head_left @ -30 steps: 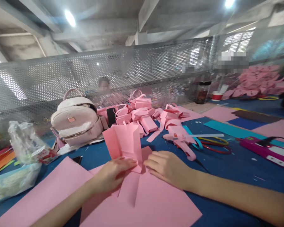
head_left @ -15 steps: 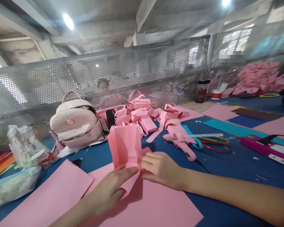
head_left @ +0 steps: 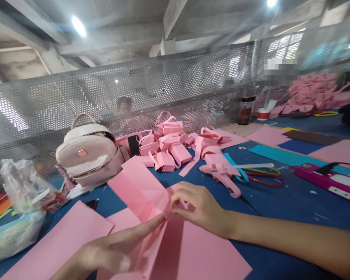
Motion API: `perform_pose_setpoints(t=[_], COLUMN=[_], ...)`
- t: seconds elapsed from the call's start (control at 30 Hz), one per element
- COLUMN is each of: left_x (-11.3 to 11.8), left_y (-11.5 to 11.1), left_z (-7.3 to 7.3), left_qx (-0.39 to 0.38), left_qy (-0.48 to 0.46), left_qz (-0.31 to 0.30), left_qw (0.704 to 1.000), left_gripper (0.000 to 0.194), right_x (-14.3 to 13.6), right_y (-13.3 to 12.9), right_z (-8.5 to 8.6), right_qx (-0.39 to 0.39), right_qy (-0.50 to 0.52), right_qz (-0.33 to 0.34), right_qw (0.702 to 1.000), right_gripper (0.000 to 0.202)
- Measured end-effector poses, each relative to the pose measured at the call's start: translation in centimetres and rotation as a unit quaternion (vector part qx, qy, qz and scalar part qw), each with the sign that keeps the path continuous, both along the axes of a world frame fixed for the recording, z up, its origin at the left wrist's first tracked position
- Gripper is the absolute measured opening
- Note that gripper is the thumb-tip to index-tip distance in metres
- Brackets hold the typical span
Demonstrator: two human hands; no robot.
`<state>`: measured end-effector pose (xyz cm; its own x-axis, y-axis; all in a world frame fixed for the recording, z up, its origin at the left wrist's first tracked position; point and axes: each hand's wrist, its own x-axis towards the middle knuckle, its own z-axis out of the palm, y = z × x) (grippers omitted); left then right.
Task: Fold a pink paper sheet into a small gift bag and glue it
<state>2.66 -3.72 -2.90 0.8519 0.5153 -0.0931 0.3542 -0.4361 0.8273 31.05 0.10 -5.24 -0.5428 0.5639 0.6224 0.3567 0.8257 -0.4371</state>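
A folded pink sheet of paper (head_left: 140, 177) stands partly raised between my hands, its far panel leaning left. My right hand (head_left: 198, 208) pinches the sheet's right edge near the fold. Stretched out, the index finger of my left hand (head_left: 113, 247) presses along the inside of the crease, its thumb held apart; the other left fingers are mostly hidden. Beneath both hands lies a flat pink sheet (head_left: 210, 252), and another pink sheet (head_left: 67, 241) is at the left. A pink glue gun (head_left: 221, 171) with a white glue stick lies beyond my right hand.
Several pink paper bags (head_left: 170, 142) are heaped behind the work. A pale backpack (head_left: 90, 153) and plastic bags (head_left: 17, 186) stand at the left. A magenta power strip (head_left: 332, 181) lies right. A perforated metal screen (head_left: 163, 83) borders the table's back, with people beyond.
The folded sheet's upright panel has tipped to the left and opened out. My left hand has moved left and nearer, its index finger straightening along the crease. My right hand keeps its pinch.
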Motion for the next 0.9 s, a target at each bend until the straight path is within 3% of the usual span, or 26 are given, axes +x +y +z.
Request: perform_pose_setpoints(t=[0.07, 0.1, 0.17, 0.23, 0.3, 0.4, 0.5, 0.7, 0.8, 0.9], left_x=[-0.2, 0.0, 0.5, 1.4, 2.2, 3.0, 3.3, 3.1, 3.3, 3.8], left_y=[-0.5, -0.9, -1.7, -2.4, -2.6, -2.2, -1.7, -1.9, -2.5, -2.5], left_z=[-1.4, -2.4, -4.3, -5.6, -6.1, -5.2, -4.2, -5.1, -5.1, -4.2], left_qx=[0.043, 0.095, 0.229, 0.350, 0.398, 0.370, 0.345, 0.501, 0.499, 0.460], left_qy=[0.003, 0.011, 0.053, 0.082, 0.090, 0.056, -0.001, -0.002, 0.036, 0.049], left_qz=[0.042, 0.105, 0.205, 0.234, 0.244, 0.271, 0.270, 0.167, 0.160, 0.152], left_qw=[0.998, 0.990, 0.950, 0.903, 0.880, 0.887, 0.899, 0.849, 0.851, 0.873], left_gripper=[0.062, 0.059, 0.054, 0.055, 0.056, 0.057, 0.061, 0.066, 0.045, 0.035], right_x=[-0.2, -0.3, -0.6, -0.9, -1.3, -1.6, -1.1, 2.9, 6.3, 10.2], right_y=[0.0, 0.0, 0.1, 0.3, 0.5, 0.7, 0.3, -1.7, -2.7, -3.4], right_z=[0.0, 0.0, 0.0, 0.0, -0.1, 0.1, 0.6, 0.7, 0.6, 0.6], right_qx=[0.005, 0.008, 0.017, 0.019, 0.013, 0.006, -0.001, -0.048, -0.087, -0.161], right_qy=[-0.008, -0.013, -0.023, -0.034, -0.043, -0.043, -0.048, -0.183, -0.237, -0.268], right_qz=[0.000, 0.001, 0.003, 0.002, 0.000, 0.005, -0.003, -0.020, -0.093, -0.192], right_qw=[1.000, 1.000, 1.000, 0.999, 0.999, 0.999, 0.999, 0.982, 0.963, 0.930], right_gripper=[0.027, 0.026, 0.026, 0.024, 0.022, 0.022, 0.023, 0.022, 0.026, 0.041])
